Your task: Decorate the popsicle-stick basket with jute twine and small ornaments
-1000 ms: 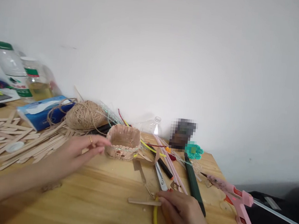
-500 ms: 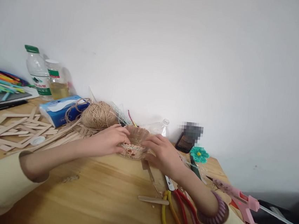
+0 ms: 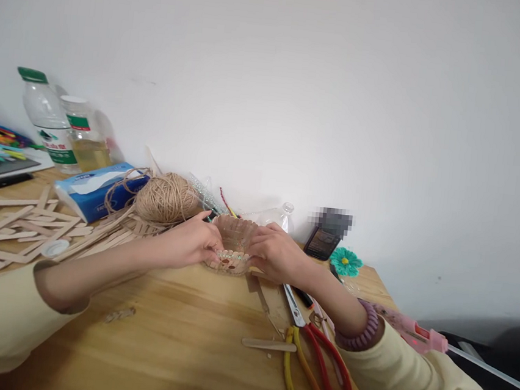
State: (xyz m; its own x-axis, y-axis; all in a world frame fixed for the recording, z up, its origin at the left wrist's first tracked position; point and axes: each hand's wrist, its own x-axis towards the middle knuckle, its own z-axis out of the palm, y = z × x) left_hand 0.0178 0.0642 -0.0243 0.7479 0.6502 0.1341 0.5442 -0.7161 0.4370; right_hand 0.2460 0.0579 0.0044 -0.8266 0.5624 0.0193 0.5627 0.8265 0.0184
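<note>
Between my hands stands a small basket-like holder (image 3: 231, 264) made of pale wooden stick pieces, with a sparkly trim and reddish-brown spots along its near side. My left hand (image 3: 198, 240) grips its left rim, fingers bent over the edge. On the opposite side my right hand (image 3: 275, 251) has its fingers closed on the right rim. The inside of the holder is partly visible; my fingers cover both its ends. Just right of it lie scissors (image 3: 296, 318) with red and yellow handles, below my right forearm.
Left are loose craft sticks (image 3: 22, 227), a twine ball (image 3: 168, 197), a tissue pack (image 3: 99, 192) and two bottles, one a green-capped bottle (image 3: 49, 119). At right are a phone (image 3: 322, 243), a teal flower (image 3: 346, 262) and a pink glue gun (image 3: 421, 336). A single stick (image 3: 268, 345) lies in front.
My right hand has closed in on the holder's right rim, its fingers now bunched together. My left hand's fingers have tightened at the left rim. The view has shifted slightly.
</note>
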